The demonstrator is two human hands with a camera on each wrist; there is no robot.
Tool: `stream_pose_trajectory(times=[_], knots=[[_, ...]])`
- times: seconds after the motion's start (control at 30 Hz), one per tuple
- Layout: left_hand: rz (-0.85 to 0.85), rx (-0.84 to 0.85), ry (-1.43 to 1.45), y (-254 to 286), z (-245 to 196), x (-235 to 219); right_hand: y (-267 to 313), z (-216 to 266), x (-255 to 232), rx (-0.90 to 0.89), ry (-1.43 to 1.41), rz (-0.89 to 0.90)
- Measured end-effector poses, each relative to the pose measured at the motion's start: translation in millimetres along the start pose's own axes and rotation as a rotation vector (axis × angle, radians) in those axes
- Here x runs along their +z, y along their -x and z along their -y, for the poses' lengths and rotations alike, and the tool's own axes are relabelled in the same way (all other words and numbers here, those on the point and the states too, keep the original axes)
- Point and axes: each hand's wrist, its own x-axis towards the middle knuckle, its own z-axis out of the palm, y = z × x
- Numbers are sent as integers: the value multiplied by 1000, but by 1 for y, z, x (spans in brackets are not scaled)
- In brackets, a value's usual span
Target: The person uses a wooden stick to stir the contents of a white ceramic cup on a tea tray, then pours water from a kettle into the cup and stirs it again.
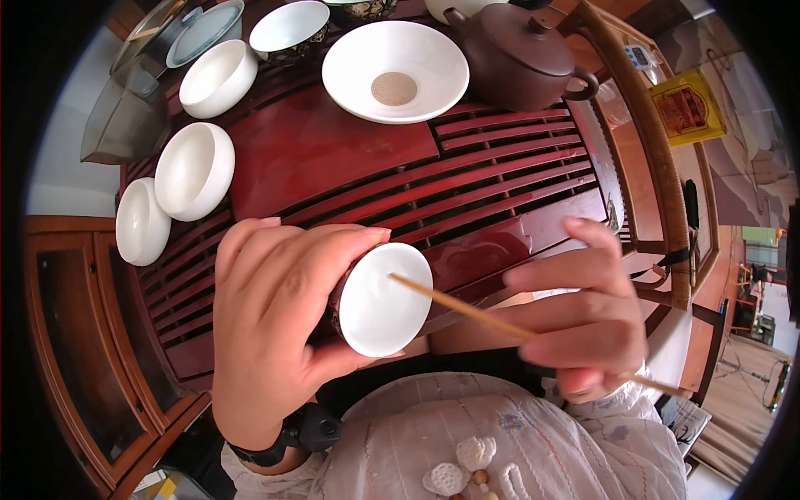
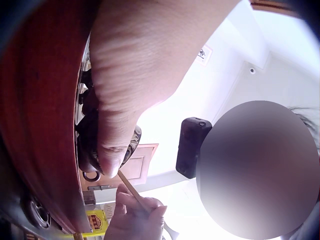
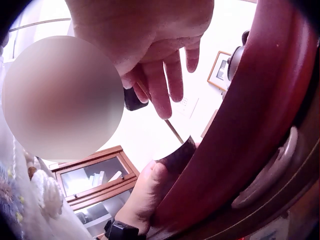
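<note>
My left hand [image 1: 279,304] grips a small cup [image 1: 379,312], white inside, its mouth tilted toward the head camera. In the left wrist view, my thumb [image 2: 111,135] lies along the cup's dark patterned outside [image 2: 134,142]. A thin wooden stick [image 1: 475,312] is pinched in my right hand [image 1: 583,321], its tip over the cup's white interior. Slightly blurred, the right hand has its other fingers spread away from the stick. The right wrist view shows the stick [image 3: 174,131] running down to the cup [image 3: 179,156]. Much of the cup's outer wall is hidden by my left hand.
Below the hands lies a dark red slatted tea tray [image 1: 367,187]. On it stand a wide white bowl [image 1: 350,79] with grainy powder, a brown teapot [image 1: 521,62] and several white bowls [image 1: 196,171]. A yellow packet [image 1: 687,107] is at the right, beside a wooden chair frame [image 1: 654,125].
</note>
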Motion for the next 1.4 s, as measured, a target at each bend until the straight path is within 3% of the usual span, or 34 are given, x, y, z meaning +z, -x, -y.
stream_pose_trajectory(times=[0.1,0.4,0.73,0.9,1.13,1.27,1.4], knots=[[-6,5,-7,1,1,1,5,0,-8,70,17,-112],[-16,2,1,1,0,2,14,-10,-6,-9,-68,-168],[-7,5,-2,0,0,0,13,-11,-12,53,-71,-106],[-13,3,-3,0,0,1,10,-10,-11,28,-73,-189],[-17,-1,-2,0,0,2,11,-11,-12,25,-136,-107],[-21,-10,16,0,-1,1,9,-9,-7,29,-108,-145],[-37,21,53,2,3,3,1,-4,-5,27,-89,-7]])
